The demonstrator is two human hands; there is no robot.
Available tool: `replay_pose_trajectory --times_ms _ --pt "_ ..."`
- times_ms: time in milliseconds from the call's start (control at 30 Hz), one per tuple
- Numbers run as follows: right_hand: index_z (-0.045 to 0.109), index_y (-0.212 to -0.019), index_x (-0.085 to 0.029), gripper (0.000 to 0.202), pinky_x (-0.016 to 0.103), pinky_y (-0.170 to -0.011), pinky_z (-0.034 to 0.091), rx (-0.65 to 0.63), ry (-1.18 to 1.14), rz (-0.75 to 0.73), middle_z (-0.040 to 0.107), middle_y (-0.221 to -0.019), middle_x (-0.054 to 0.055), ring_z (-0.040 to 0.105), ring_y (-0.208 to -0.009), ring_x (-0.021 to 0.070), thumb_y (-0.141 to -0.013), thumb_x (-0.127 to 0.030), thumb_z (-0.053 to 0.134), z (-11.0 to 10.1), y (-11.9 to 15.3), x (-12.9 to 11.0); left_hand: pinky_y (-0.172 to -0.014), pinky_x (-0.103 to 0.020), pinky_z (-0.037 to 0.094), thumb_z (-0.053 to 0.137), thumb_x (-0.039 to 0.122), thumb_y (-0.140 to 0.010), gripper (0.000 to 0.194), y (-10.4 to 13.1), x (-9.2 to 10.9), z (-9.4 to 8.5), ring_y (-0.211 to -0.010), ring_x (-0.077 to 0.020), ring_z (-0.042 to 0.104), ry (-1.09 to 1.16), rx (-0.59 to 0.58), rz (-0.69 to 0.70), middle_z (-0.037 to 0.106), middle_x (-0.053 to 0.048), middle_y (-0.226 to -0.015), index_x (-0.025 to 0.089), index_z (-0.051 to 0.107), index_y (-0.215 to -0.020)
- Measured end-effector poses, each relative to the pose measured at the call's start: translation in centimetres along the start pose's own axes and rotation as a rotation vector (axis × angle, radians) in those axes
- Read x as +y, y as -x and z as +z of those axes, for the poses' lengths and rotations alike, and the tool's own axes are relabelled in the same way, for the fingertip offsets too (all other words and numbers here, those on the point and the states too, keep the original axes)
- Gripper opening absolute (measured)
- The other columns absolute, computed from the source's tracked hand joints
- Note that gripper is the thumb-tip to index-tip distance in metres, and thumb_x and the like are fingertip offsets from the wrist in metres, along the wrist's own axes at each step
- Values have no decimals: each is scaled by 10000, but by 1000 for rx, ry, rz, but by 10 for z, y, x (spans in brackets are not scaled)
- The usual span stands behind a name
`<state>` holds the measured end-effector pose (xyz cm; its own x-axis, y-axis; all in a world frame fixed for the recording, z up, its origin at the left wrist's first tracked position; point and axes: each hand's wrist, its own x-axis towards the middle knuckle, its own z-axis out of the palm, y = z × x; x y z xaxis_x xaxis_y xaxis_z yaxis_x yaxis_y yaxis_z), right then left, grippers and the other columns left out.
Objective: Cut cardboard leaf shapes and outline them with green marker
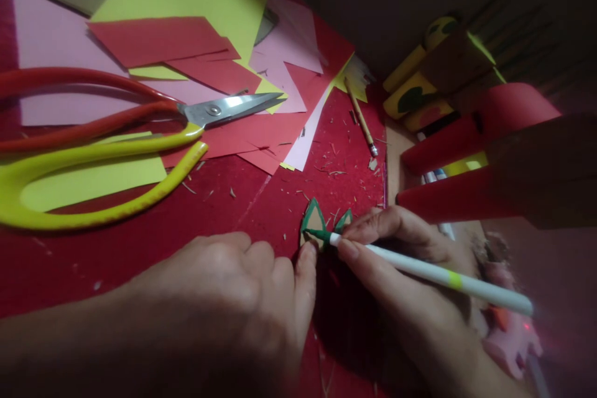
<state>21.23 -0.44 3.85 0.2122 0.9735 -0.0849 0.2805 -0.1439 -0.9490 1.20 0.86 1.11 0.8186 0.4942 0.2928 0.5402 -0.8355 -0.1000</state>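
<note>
Left hand: nearest the camera, palm down on the red bench, fingers curled together, one fingertip pressing the lower edge of the cut-out; forearm blurred and cut off at the frame's bottom.
Right hand: grip closed on a white marker with a yellow-green band, its green tip touching the cut-out; wrist cut off at lower right.
Paper cut-out: small tan piece with two pointed peaks edged in green, lying flat on the bench between both hands; lower part hidden under the fingers, full outline unclear.
Paper shavings: scattered just beyond.
Scissors: blades closed, one red and one yellow handle, on the left; handles cut off at the edge.
Pencil: near the bench's right edge.
Paper sheets: red, pink, yellow, overlapping, farthest back.
Right margin: red and yellow objects, dark and blurred, not identifiable.
</note>
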Motion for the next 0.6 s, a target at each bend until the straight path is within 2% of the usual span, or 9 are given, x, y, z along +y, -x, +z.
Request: replay_pose_trajectory --times_ms 100,300,433,567,600 --pt "776 -757 -271 192 275 -503 526 5 -6 -10 805 -716 13 710 -577 188 -811 -257 960 0 0 2 -515 -391 479 653 207 -1011 241 0 -1 1 -555 -234 652 11 8 12 716 -20 -661 153 783 -1206" --pt "788 -737 -257 177 257 -506 519 -53 43 -29 796 -692 10 693 -567 173 -813 -225 945 -4 -1 4 -534 -372 472 594 160 -1010 269 0 -1 0 -570 -222 639 9 4 -7 713 5 -665 182 785 -1197" --pt "789 -723 -261 184 252 -506 526 -42 21 -19 785 -674 9 690 -569 171 -822 -243 943 -3 -1 3 -542 -386 474 620 191 -1013 266 0 2 -2 -582 -233 637 -1 8 -31 717 -13 -669 191 800 -1209" --pt "794 -703 -264 200 229 -483 500 -40 -56 1 763 -634 -11 660 -537 149 -765 -182 965 0 -3 1 -558 -400 463 574 146 -996 335 2 2 7 -594 -249 601 9 16 -18 687 -17 -673 180 794 -1246" --pt "790 -694 -263 207 222 -467 487 -24 -99 13 755 -625 -17 645 -523 141 -753 -169 965 1 -4 0 -558 -403 445 551 131 -991 359 4 1 11 -588 -252 576 8 59 -11 670 -17 -665 168 787 -1259"
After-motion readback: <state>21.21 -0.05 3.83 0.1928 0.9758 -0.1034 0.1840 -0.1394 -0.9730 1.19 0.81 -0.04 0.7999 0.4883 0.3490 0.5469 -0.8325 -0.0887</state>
